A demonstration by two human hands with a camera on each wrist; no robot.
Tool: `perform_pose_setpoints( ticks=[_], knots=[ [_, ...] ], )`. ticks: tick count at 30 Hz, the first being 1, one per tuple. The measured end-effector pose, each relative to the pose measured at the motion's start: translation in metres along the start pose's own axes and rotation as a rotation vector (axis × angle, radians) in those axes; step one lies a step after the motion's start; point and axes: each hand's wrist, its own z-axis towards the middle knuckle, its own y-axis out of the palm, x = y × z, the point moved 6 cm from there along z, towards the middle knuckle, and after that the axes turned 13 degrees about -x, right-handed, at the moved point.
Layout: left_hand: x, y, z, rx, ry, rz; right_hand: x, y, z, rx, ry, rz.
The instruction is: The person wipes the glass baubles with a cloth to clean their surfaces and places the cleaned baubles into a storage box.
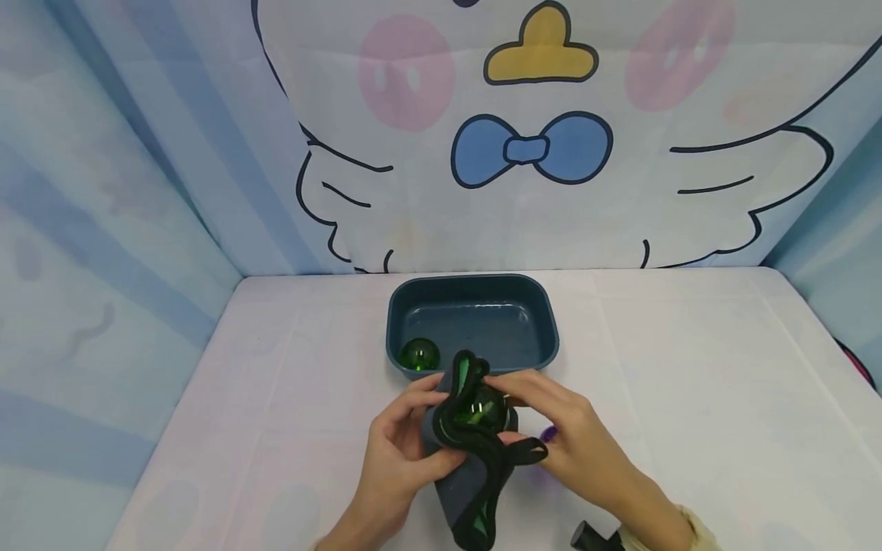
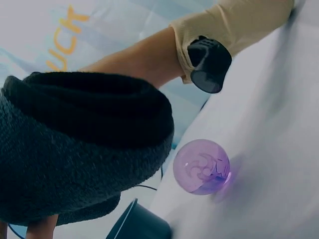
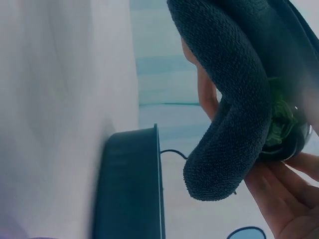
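Green ball (image 1: 485,409) being held against dark towel (image 1: 463,490)
Towel being gripped by left hand (image 1: 394,455), ball pinched by right hand (image 1: 579,440); slip being risked by smooth ball, loose folds, purple ball (image 2: 202,167) possibly being struck below. Another green ball (image 1: 420,354) being held in tray (image 1: 475,285) beyond.

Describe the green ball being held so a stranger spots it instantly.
Find the dark blue basin on the pale table. On its near side, the left hand grips a folded dark cloth, and the green ball nestles in it against the right hand. Unlike the other green ball, lying in the basin, this one is partly wrapped.
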Motion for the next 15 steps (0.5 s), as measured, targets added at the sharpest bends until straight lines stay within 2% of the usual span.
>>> perform_pose_setpoints(
  ticks=[4, 8, 13, 15],
  knots=[
    [-0.001, 0.0, 0.001, 0.007, -0.007, -0.017, 0.0, 0.002, -0.001, -0.034, -0.01, 0.004],
    [-0.001, 0.0, 0.001, 0.011, -0.001, -0.017, -0.005, 0.004, -0.001, -0.057, -0.083, -0.029],
    [-0.002, 0.0, 0.001, 0.016, -0.007, -0.024, -0.014, 0.003, 0.001, 0.005, -0.228, -0.126],
    [-0.001, 0.0, 0.0, 0.012, -0.005, -0.017, -0.015, 0.002, 0.001, 0.021, -0.238, -0.131]
  ],
)
